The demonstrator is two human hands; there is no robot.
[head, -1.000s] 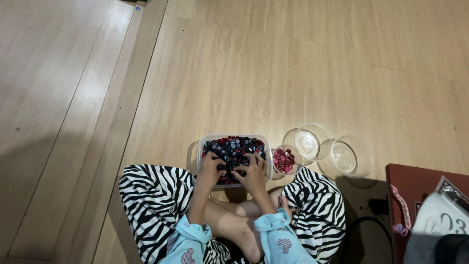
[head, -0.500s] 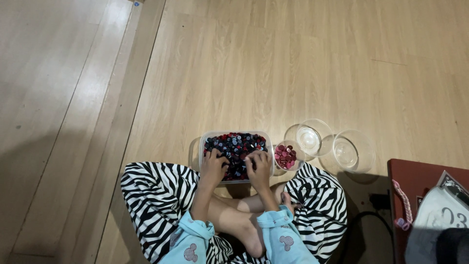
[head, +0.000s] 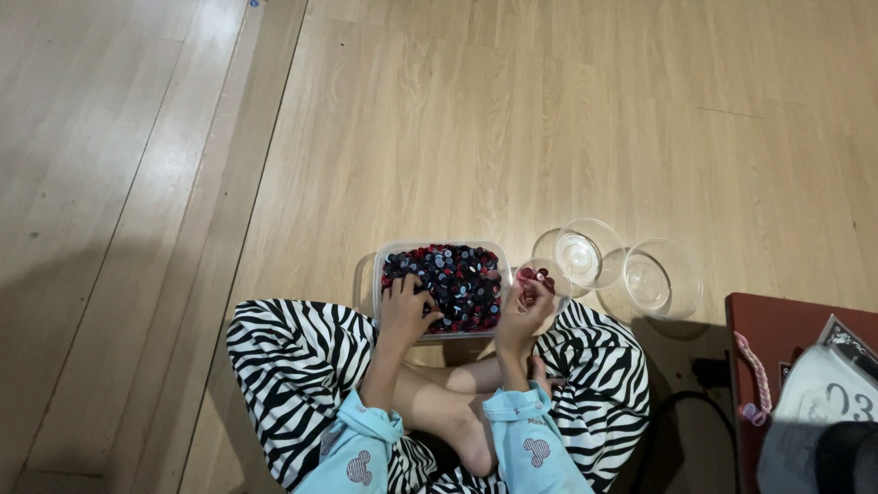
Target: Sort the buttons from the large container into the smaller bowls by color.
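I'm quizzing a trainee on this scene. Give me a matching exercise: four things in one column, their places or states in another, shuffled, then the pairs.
Things:
1. rectangular clear tub
2. small bowl
3. two empty glass bowls
4. left hand

Places or states:
A. on the floor, farthest right of the containers
B. full of dark, red and blue small pieces
C. resting on the tub's pieces
D. holds red pieces, beside the right hand

Pairs: 1-B, 2-D, 3-A, 4-C
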